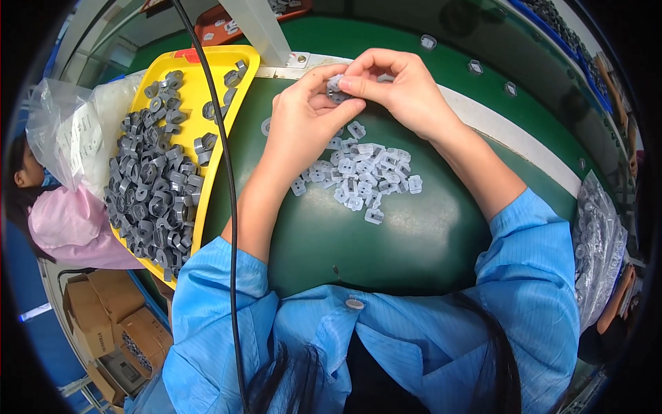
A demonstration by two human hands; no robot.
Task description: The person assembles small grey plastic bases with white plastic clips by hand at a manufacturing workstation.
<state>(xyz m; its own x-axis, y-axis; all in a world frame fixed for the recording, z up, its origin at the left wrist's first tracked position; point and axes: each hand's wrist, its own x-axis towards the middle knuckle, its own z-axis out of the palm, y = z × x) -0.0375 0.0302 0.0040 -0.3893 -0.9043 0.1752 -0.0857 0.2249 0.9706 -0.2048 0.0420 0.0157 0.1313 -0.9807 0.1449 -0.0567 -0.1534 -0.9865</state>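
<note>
Across the dark green table (414, 241), loose pale translucent plastic pieces (372, 169) are heaped. At left, a yellow plastic tray (246, 76) is loaded with dark grey ring-shaped plastic parts (155, 193), massed along its left side, a few scattered by the right rim; it's crossed by a black cable (224, 138). And beyond the heap, a small grey plastic part (335, 87) is pinched between the fingertips of the left hand (303, 114) and right hand (396, 83), its outline largely covered! An orange-red tray (215, 16) holding pale pieces is partly hidden by a white post (258, 31). Boxed in brown cardboard (155, 330), grey bits can't be made out; nor can the contents of a clear plastic bag (594, 248).
</note>
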